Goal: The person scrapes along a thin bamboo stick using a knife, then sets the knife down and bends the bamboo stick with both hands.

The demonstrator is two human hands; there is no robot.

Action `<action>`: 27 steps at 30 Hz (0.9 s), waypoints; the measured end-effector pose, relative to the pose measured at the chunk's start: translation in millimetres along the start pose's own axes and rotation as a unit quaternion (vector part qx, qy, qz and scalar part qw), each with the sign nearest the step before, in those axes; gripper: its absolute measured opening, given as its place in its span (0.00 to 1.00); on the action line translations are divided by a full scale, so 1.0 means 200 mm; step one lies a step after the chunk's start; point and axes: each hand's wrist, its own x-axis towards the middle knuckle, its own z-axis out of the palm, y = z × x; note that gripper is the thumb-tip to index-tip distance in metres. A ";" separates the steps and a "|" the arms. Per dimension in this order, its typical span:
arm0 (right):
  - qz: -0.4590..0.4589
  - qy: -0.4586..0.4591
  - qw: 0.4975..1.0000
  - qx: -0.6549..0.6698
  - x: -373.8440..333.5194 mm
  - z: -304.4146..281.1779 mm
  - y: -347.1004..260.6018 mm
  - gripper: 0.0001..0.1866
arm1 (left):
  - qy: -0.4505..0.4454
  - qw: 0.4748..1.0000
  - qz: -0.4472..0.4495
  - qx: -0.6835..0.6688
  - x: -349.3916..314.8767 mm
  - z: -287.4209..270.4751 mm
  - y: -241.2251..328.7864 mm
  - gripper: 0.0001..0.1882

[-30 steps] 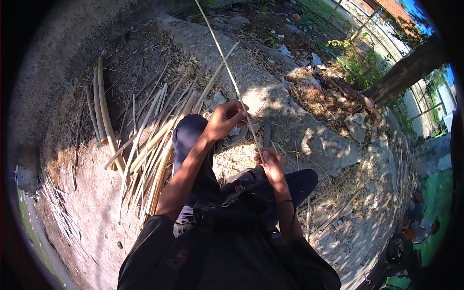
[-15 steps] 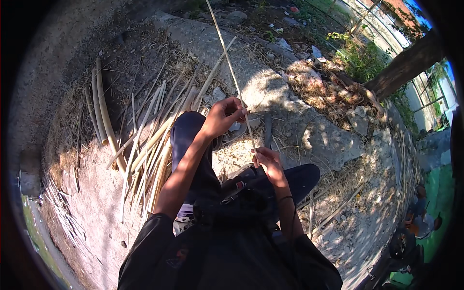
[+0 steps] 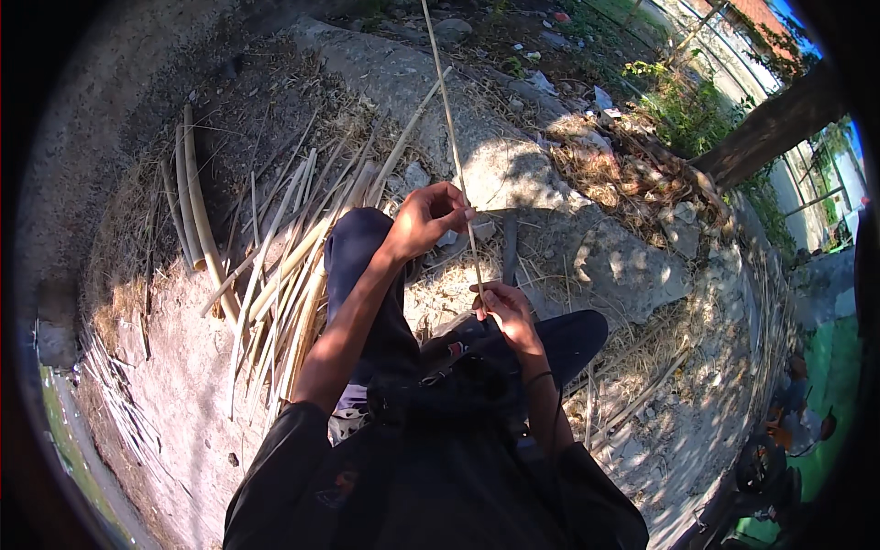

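A long, thin bamboo strip [image 3: 449,115] runs from the top edge of the view down to my hands, nearly upright in the picture. My left hand [image 3: 427,220] is closed on it partway along, thumb and fingers pinching. Closer to my body, my right hand [image 3: 505,310] grips the strip's near end between thumb and fingers. Whether anything else is tucked in the right hand is hidden. Both hands are above my crossed legs in dark trousers [image 3: 356,247].
Split bamboo strips [image 3: 275,284] lie piled on the ground to my left, beside thicker bamboo lengths [image 3: 197,197]. A large grey rock [image 3: 619,266] lies ahead to the right. Farther off are a tree trunk [image 3: 779,128], dry husks [image 3: 605,165], and people at the far right.
The far end of the bamboo strip has swung slightly to the right, so it stands a little more upright. Both hands keep their hold with hardly any movement.
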 end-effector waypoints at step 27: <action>0.023 -0.007 1.000 0.012 -0.01 0.00 -0.02 0.18 | 0.021 0.998 -0.025 0.057 -0.02 0.01 0.03 0.11</action>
